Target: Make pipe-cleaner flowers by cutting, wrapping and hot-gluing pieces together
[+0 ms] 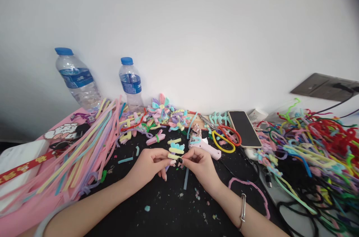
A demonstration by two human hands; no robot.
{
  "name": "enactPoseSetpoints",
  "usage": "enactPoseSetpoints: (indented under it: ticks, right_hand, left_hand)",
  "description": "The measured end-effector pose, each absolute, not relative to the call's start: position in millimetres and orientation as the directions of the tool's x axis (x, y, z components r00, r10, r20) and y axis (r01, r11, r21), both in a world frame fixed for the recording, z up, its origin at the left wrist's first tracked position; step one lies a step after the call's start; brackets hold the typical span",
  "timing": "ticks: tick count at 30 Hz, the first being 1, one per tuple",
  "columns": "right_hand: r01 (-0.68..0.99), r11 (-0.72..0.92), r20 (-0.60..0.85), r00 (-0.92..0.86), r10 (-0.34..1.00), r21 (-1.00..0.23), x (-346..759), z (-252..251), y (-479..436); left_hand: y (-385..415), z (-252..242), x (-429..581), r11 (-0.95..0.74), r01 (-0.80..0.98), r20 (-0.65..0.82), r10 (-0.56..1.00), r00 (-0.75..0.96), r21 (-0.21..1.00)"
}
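Note:
My left hand [151, 165] and my right hand [201, 165] meet above the black work surface. Between them is a short yellow pipe cleaner piece [174, 156], its left end pinched by the left fingertips and its right end by the right ones. Just beyond the fingertips lie another yellow piece [176, 151] and a fluffy light blue piece [177, 146]. A pale pink glue gun [207, 149] rests beyond my right hand. Under the hands, a blue-grey strip [186, 179], perhaps a glue stick, lies on the surface.
Scissors with yellow and red handles [224, 148] and a phone [244, 128] lie at the back right. Tangled pipe cleaners [322, 143] fill the right side. Long pastel pipe cleaners [92, 151] spread at left. Two water bottles [130, 83] stand against the wall near a pipe cleaner flower [161, 107].

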State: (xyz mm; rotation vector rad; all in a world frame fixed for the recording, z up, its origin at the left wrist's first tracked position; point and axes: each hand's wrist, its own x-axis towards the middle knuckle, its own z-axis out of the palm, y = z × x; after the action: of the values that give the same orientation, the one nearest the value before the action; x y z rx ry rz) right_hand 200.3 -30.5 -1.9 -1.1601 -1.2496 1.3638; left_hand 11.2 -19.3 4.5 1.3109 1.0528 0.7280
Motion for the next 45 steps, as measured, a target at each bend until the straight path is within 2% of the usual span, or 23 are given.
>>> enactPoseSetpoints:
  ticks: [26,34,39,45]
  right_hand:
    - [-0.085,-0.157,-0.136,-0.219,0.966,-0.984,204.4,1.1,-28.4]
    - [-0.06,-0.109,-0.097,-0.177,0.979,-0.992,205.0,0.4,-28.1]
    - [0.082,0.073,0.07,-0.043,0.997,-0.994,208.3,3.9,-28.8]
    - [0.391,0.197,0.129,-0.194,0.972,-0.899,207.4,4.6,-32.5]
  left_hand:
    - [-20.8,6.3,9.1,0.062,0.18,-0.137,0.885,0.444,0.982]
    - [-20.0,9.7,10.1,0.103,0.141,-0.154,0.888,0.433,0.985]
    - [-17.2,14.3,7.6,0.114,0.116,-0.15,0.914,0.376,0.987]
    - [-18.1,14.5,8.9,0.131,0.099,-0.161,0.889,0.429,0.986]
